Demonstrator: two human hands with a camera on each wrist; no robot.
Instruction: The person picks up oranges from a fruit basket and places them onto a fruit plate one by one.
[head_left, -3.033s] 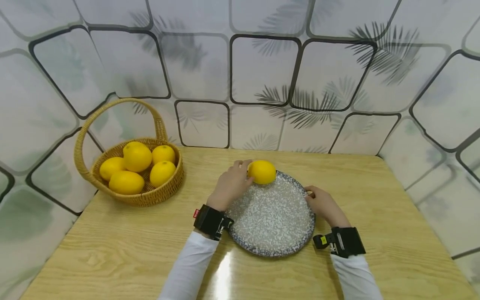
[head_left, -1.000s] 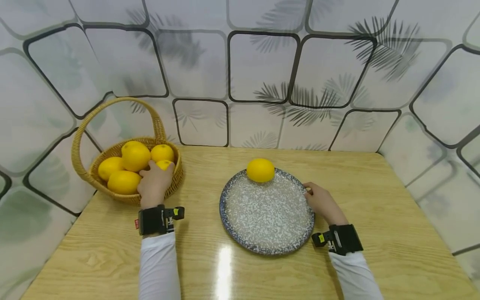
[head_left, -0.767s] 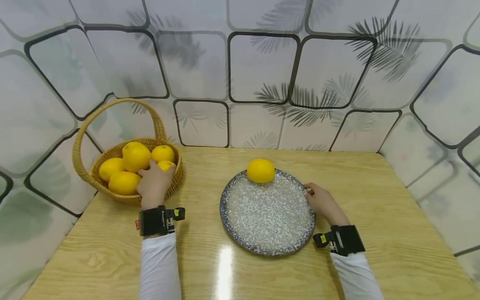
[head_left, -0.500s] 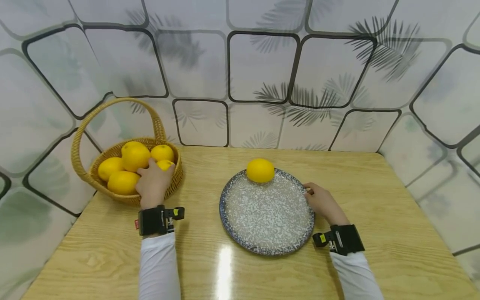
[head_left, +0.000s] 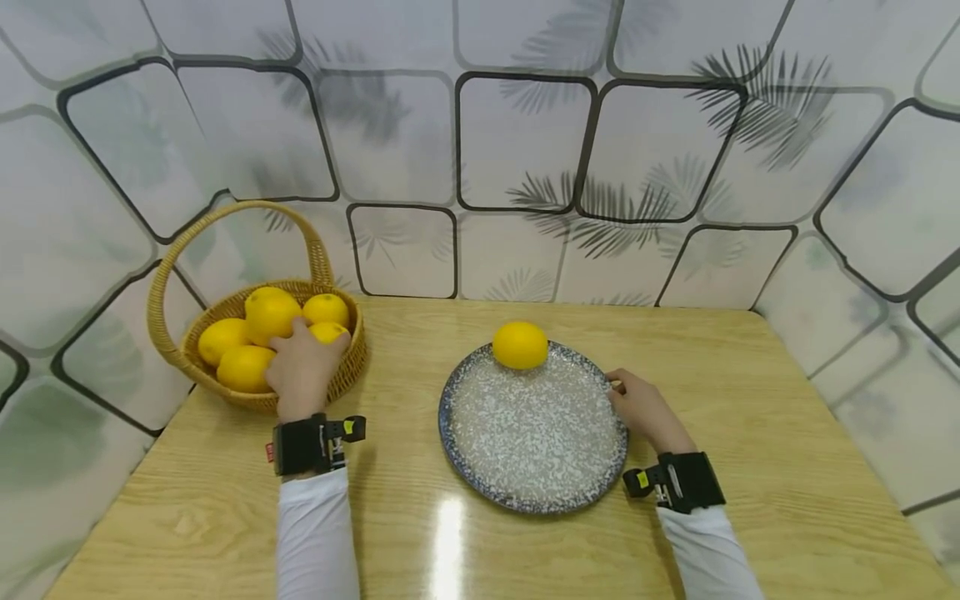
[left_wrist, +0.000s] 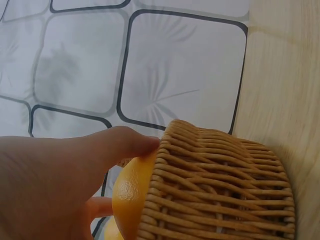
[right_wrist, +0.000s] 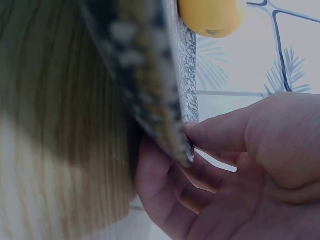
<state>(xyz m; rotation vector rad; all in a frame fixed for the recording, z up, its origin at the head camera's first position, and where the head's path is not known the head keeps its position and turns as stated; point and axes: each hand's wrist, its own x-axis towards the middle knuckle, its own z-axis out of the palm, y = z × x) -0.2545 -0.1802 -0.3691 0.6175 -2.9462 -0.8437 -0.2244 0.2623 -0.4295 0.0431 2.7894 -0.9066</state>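
Note:
At the wicker basket (head_left: 352, 358) on the left, my left hand (head_left: 302, 375) reaches in over the near rim. It grips an orange (head_left: 328, 332), which looks yellow from above. The left wrist view shows the thumb of my left hand (left_wrist: 75, 170) against the inner rim, beside the orange (left_wrist: 131, 190); most fingers are hidden. With my right hand (head_left: 647, 408) I pinch the right rim of a speckled grey plate (head_left: 536, 433). In the right wrist view, thumb on top and curled fingers underneath hold the plate's edge (right_wrist: 145, 75). Another orange (head_left: 521, 346) sits at the plate's far edge.
Several more oranges (head_left: 272, 315) lie in the basket, whose tall arched handle (head_left: 225, 218) rises behind my left hand. The wooden table (head_left: 397, 533) meets a patterned wall covering (head_left: 525, 142) at the back and sides.
Three seconds ago my left hand was at the orange on the plate; it let go and moved left into the basket. Over the last second it has barely shifted. My right hand stays at the plate.

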